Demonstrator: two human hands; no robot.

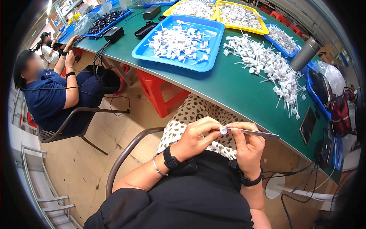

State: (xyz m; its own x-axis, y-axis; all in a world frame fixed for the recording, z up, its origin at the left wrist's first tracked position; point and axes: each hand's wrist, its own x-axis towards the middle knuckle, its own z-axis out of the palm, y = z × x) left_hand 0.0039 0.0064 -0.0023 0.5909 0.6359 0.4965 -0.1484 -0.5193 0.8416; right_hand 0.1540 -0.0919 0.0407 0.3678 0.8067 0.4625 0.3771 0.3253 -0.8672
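Observation:
Above my lap, just off the table's near edge, my hands meet in front of me. My left hand [199, 134] is closed, its thumb and fingers pinching a small white plastic part [223, 130] with a round face. My right hand [248, 147] is closed around a slim, flat grey metal tool [263, 133], which points out to the right past the fingers. The tool's other end is by the white part, and the fingers hide whether it touches. On the green table lies a loose heap of white plastic parts [267, 63] with round heads and thin stems.
A blue tray [216, 32] holds more such parts, with yellow trays [263, 29] behind it. To the right are a grey metal bottle [305, 53], a phone [308, 125] and cables. A red stool [157, 91] stands under the table; a seated co-worker [53, 95] is at left.

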